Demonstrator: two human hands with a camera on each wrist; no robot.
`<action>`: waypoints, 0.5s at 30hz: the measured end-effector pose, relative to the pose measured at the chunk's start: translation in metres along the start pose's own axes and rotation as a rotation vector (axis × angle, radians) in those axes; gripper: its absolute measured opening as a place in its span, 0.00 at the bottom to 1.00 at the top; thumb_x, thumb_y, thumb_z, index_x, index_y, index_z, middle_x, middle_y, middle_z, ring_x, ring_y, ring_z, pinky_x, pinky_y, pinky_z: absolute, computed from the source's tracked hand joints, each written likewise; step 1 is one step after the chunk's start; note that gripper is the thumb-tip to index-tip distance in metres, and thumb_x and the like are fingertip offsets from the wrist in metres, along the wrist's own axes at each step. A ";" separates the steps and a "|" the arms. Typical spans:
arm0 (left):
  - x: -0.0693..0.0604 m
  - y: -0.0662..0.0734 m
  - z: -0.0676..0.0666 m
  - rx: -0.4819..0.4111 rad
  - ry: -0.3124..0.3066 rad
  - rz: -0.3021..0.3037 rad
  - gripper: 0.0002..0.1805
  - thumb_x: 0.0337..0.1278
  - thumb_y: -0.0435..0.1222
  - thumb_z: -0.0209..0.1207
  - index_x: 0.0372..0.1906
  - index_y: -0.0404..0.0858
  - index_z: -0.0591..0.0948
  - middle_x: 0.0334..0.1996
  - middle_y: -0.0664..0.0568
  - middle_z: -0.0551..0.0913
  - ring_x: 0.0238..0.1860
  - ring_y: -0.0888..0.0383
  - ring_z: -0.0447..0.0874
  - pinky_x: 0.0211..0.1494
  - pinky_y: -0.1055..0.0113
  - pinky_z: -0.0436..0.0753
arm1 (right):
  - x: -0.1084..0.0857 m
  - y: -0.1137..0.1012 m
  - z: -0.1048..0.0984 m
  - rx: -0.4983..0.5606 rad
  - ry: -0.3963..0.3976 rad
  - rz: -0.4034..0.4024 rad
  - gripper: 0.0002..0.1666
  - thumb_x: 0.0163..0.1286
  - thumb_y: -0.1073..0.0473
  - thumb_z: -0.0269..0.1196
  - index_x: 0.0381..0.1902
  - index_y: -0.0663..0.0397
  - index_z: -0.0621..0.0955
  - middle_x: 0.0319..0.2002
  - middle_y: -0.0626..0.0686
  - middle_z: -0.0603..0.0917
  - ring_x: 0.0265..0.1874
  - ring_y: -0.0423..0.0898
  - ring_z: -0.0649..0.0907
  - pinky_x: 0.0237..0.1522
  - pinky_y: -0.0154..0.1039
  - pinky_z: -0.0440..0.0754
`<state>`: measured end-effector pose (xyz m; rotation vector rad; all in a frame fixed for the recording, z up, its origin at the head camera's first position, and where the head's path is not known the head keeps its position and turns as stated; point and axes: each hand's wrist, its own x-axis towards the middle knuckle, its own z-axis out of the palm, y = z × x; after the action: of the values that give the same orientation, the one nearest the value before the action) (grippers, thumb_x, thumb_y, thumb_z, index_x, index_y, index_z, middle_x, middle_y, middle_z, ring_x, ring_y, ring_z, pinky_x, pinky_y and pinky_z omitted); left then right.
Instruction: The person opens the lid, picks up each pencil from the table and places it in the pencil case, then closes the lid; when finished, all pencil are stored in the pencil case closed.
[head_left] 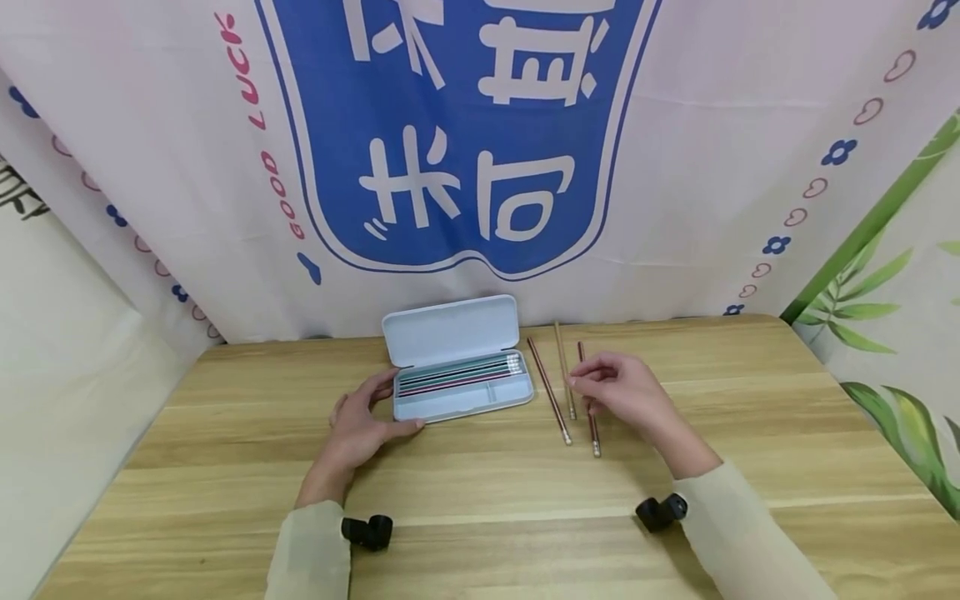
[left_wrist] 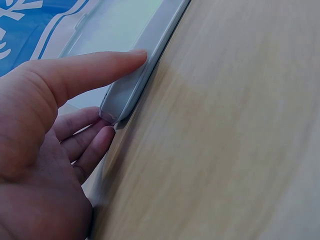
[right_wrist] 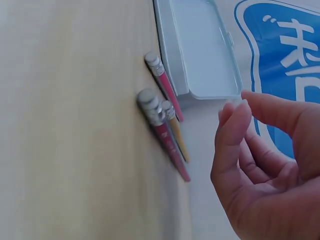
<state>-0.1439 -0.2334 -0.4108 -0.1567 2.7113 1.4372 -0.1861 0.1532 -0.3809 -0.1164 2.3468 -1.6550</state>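
Note:
A light blue pencil case (head_left: 442, 406) lies with its lid (head_left: 450, 329) raised. Several pencils (head_left: 457, 375) with white erasers lie in its long back compartment. My left hand (head_left: 363, 429) holds the case's left end, thumb (left_wrist: 110, 67) along the front wall and fingertips at the end. To the right of the case lie a dark red pencil (head_left: 549, 387), a plain wooden pencil (head_left: 564, 367) and another dark red pencil (head_left: 592, 429). Above the last two hovers my right hand (head_left: 626, 392). Its fingers bend loosely, with nothing between thumb and forefinger in the right wrist view.
The wooden table (head_left: 495, 517) ends at a printed cloth (head_left: 675, 208) hanging just behind the case. A small black camera sits at the left wrist (head_left: 367, 532), another at the right wrist (head_left: 662, 512).

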 end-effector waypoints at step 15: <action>0.003 -0.003 0.000 0.005 -0.001 0.003 0.54 0.50 0.42 0.82 0.82 0.42 0.67 0.74 0.37 0.77 0.78 0.39 0.69 0.88 0.38 0.31 | -0.025 0.026 -0.021 0.126 -0.100 0.097 0.20 0.75 0.62 0.69 0.57 0.73 0.79 0.38 0.55 0.89 0.35 0.44 0.88 0.36 0.34 0.90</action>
<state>-0.1467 -0.2348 -0.4136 -0.1520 2.7153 1.4305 -0.1656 0.1868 -0.3946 -0.0589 2.1351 -1.7035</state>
